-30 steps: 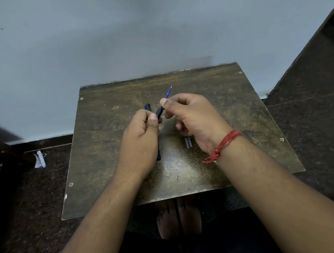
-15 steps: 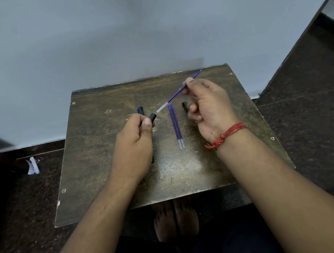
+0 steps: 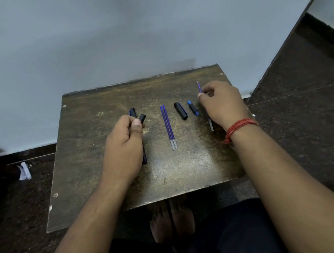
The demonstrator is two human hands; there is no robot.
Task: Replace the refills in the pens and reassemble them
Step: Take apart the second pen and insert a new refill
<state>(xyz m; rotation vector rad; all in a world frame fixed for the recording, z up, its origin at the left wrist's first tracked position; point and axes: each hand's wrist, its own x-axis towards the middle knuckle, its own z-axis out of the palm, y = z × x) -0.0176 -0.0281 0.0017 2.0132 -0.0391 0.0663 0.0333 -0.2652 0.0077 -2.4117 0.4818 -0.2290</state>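
Observation:
My left hand grips a black pen barrel whose open end sticks out past my thumb. Another dark pen lies on the table under that hand. My right hand pinches a blue refill at the table's right side, its tip pointing away and its clear tail showing below my palm. Two blue refills lie side by side in the middle. A black cap and a short blue-and-black pen piece rest between them and my right hand.
The small worn brown table stands against a pale wall. Dark stone floor surrounds it, with a crumpled white scrap at the left. My bare feet show under the near table edge.
My right hand pulled the blue refill out of the barrel and carried it right to the table's right side. The left hand kept the barrel, staying put.

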